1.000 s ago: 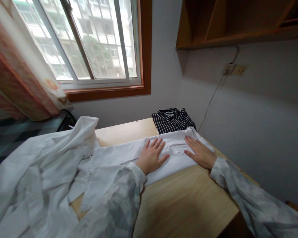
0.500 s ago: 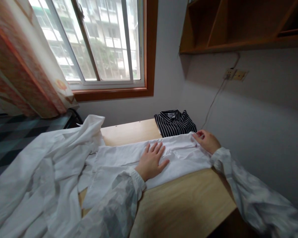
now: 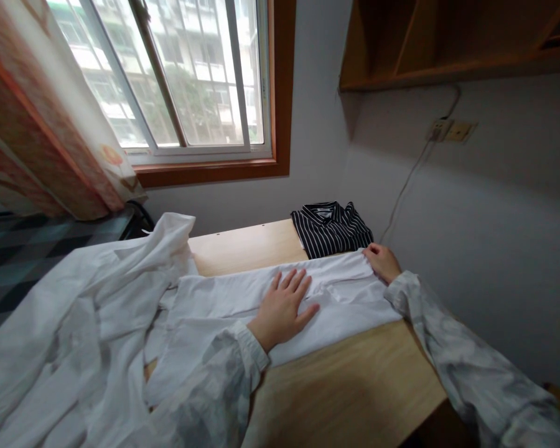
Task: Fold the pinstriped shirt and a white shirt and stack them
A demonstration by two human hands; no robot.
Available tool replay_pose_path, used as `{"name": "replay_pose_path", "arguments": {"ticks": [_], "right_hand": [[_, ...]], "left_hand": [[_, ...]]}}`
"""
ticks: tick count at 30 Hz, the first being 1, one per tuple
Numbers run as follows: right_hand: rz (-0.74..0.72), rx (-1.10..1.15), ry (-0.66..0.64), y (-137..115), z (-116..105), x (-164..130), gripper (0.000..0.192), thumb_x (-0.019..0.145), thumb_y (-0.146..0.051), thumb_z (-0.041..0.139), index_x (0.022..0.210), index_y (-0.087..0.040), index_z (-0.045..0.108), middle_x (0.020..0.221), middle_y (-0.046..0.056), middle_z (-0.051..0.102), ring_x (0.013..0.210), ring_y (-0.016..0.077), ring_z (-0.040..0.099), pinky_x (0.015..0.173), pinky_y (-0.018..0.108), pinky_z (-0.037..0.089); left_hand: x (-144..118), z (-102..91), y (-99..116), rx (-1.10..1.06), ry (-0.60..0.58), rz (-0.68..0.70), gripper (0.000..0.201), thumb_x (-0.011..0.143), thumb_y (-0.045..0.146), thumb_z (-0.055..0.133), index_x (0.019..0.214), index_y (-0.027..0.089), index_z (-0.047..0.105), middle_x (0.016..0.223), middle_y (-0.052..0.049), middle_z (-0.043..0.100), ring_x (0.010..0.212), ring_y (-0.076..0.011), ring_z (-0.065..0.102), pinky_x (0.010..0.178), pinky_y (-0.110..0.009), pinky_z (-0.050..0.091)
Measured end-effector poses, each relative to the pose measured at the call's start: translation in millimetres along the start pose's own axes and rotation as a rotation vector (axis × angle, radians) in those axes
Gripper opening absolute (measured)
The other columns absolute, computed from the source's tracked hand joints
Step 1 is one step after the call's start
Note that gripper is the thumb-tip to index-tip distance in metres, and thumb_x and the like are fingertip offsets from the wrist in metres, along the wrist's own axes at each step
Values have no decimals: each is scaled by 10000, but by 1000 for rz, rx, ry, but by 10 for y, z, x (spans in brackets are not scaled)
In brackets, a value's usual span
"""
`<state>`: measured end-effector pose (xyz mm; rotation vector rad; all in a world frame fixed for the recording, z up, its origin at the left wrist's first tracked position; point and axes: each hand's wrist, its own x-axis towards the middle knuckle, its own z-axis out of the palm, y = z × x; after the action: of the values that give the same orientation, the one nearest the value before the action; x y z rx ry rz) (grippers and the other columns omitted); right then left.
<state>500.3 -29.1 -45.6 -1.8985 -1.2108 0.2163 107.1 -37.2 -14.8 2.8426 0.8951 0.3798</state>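
A white garment (image 3: 350, 311) lies folded into a long strip across the wooden table (image 3: 354, 386); its exact kind does not show. My left hand (image 3: 284, 311) rests flat on its middle, fingers spread. At the strip's far right corner, my right hand (image 3: 383, 261) has its thumb and fingers pinched together on the fabric edge. Just behind that corner is a folded black shirt with white stripes (image 3: 332, 230), collar facing up. To the left, loose white cloth (image 3: 74, 311) is heaped in creases; I cannot tell whether it joins the strip.
A dark checked surface (image 3: 9, 261) adjoins the table on the left, below a patterned curtain (image 3: 70, 124). A wooden shelf (image 3: 424, 78) juts from the wall at upper right. Under it, a cord (image 3: 404, 190) hangs from a socket (image 3: 452, 130) behind the table.
My right hand has shifted slightly at the garment's corner and its fingers look more closed. My left hand stays flat in nearly the same place. The view has tilted a little.
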Motion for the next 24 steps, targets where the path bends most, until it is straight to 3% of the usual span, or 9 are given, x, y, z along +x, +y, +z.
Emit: {"name": "replay_pose_path", "arguments": {"ticks": [5, 9, 13, 19, 22, 24], "right_hand": [[21, -5, 38, -30, -19, -7, 403, 851, -606, 560, 684, -248, 640, 683, 52, 689, 713, 236, 600, 660, 336, 410], [15, 6, 22, -65, -18, -12, 432, 817, -678, 672, 783, -248, 683, 709, 52, 727, 692, 228, 611, 664, 330, 438], [-42, -70, -4, -18, -7, 24, 338, 782, -587, 662, 750, -251, 674, 711, 66, 733, 704, 245, 632, 671, 347, 443], [-22, -201, 82, 89, -48, 54, 234, 792, -490, 650, 796, -256, 661, 751, 89, 739, 701, 262, 641, 694, 377, 471], [-134, -201, 156, 19, -118, -14, 315, 857, -517, 650, 974, -235, 731, 872, 114, 770, 794, 297, 689, 810, 431, 554], [-344, -200, 139, -87, -155, -104, 352, 924, -518, 624, 1066, -226, 760, 1038, 146, 795, 977, 337, 728, 981, 498, 572]], "left_hand": [[-1, 23, 3, -13, 12, -3, 750, 1127, 709, 357, 1705, 241, 462, 1827, -109, 373, 1712, -337, 296, 1404, -616, 199], [-8, 38, 14, -21, 23, -5, 736, 1125, 697, 376, 1709, 256, 456, 1818, -104, 393, 1709, -341, 302, 1399, -629, 199], [-17, 39, 26, -30, 16, -3, 742, 1123, 700, 378, 1713, 256, 449, 1817, -100, 396, 1711, -338, 296, 1402, -627, 190], [-26, 24, 55, -43, -1, -13, 765, 1122, 706, 376, 1710, 223, 458, 1826, -110, 371, 1716, -333, 288, 1412, -620, 171], [-31, 12, 77, -41, 3, -15, 769, 1117, 706, 388, 1707, 218, 464, 1821, -112, 381, 1711, -327, 304, 1419, -601, 163], [-34, 2, 92, -43, 7, -19, 766, 1117, 701, 393, 1707, 217, 463, 1821, -111, 381, 1710, -319, 308, 1420, -586, 171]]}}
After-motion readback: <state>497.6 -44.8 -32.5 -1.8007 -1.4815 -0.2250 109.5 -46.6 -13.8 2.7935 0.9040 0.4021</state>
